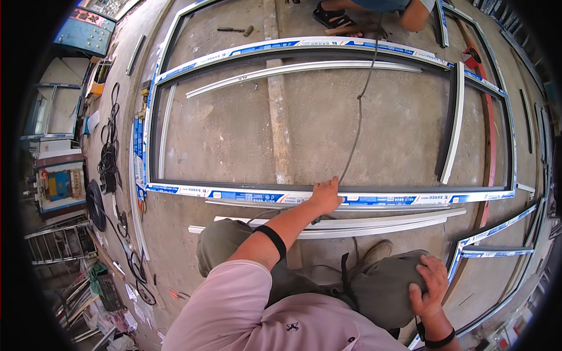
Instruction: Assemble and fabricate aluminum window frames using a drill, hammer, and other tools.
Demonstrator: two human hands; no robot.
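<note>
A large aluminium window frame [275, 196] wrapped in blue and white film lies across the floor in front of me. My left hand [326, 196] reaches out to its near rail, the fingers bent and pressed together over it; their tips are partly hidden. A thin dark cable [356, 131] runs from the far side down to the rail beside this hand. My right hand [430, 285] rests on my bent right knee with its fingers apart, holding nothing. Inside the frame lie a long white strip [281, 70] and a white and black strip [454, 126].
White profiles [374, 224] lie by my feet. Another person's arm [414, 16] and sandal [331, 17] show at the far side, near a hammer [239, 29]. Coiled black cables [109, 158] lie at left. A smaller film-wrapped frame [497, 253] lies at right, a red tape roll [470, 57] beyond.
</note>
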